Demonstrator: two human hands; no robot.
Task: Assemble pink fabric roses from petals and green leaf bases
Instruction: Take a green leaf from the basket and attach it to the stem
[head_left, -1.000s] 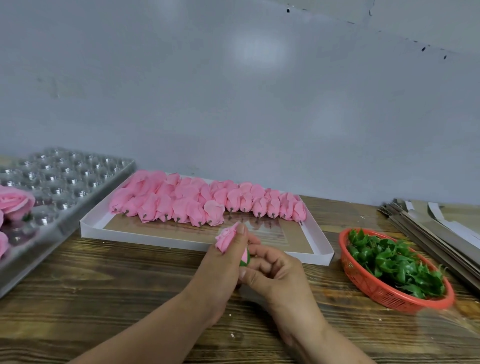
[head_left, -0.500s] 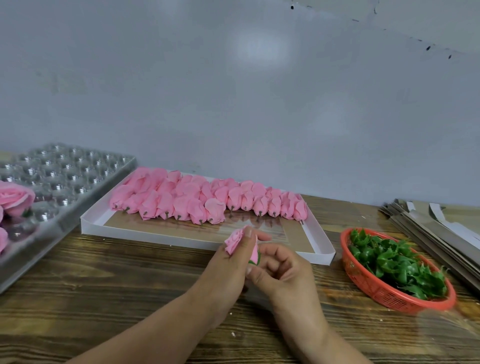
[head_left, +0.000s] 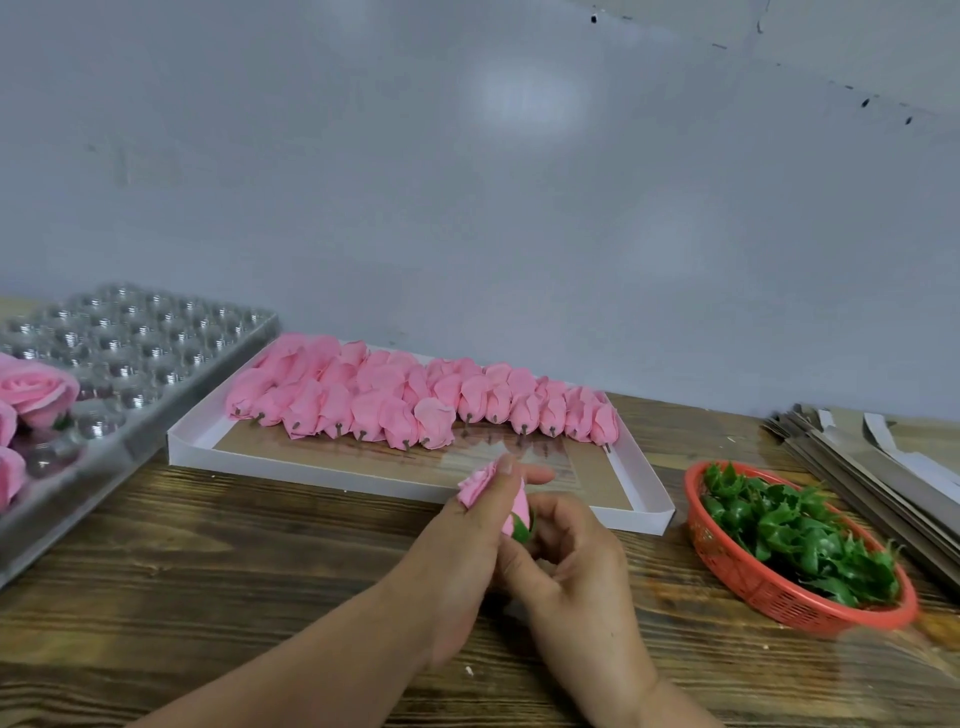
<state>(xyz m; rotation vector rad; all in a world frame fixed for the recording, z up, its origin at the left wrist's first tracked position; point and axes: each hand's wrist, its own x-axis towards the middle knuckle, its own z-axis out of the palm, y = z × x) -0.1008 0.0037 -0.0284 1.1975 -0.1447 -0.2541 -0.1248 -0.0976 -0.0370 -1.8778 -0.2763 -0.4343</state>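
My left hand (head_left: 462, 551) grips a pink rose bud (head_left: 480, 486) between thumb and fingers, tilted with its tip up and to the left. A green leaf base (head_left: 521, 531) sits on the bud's lower end, and the curled fingers of my right hand (head_left: 571, 566) close around it from the right. Behind the hands, a white shallow tray (head_left: 644, 483) holds several pink buds (head_left: 415, 400) in rows, stems toward me. A red basket (head_left: 769, 597) of green leaf bases (head_left: 800, 540) stands at the right.
A clear plastic cell tray (head_left: 135, 358) at the left holds finished pink roses (head_left: 36, 389). A stack of flat grey cardboard pieces (head_left: 878, 467) lies at the far right. All rest on a wooden table (head_left: 234, 571) against a pale wall.
Both hands with the bud have shifted slightly right and lower in view. The green base now shows more plainly below the bud.
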